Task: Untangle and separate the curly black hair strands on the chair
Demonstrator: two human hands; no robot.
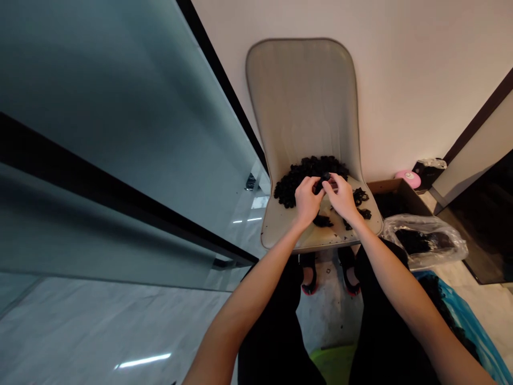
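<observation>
Both of my hands meet above the seat of a grey-beige chair. My left hand and my right hand are closed on one small black piece, pinched between the fingertips. What kind of piece it is, I cannot make out. Behind my hands a heap of small black pieces covers the back of the seat. Some flatter, ragged black pieces lie to the right of my right hand, and another dark piece lies below my hands near the seat's front. Small black crumbs dot the front edge.
On the right stand a cardboard box with dark contents, a clear plastic bag holding black material, and a blue bag with more. A pink round object sits behind. A frosted glass panel with dark bars rises at left.
</observation>
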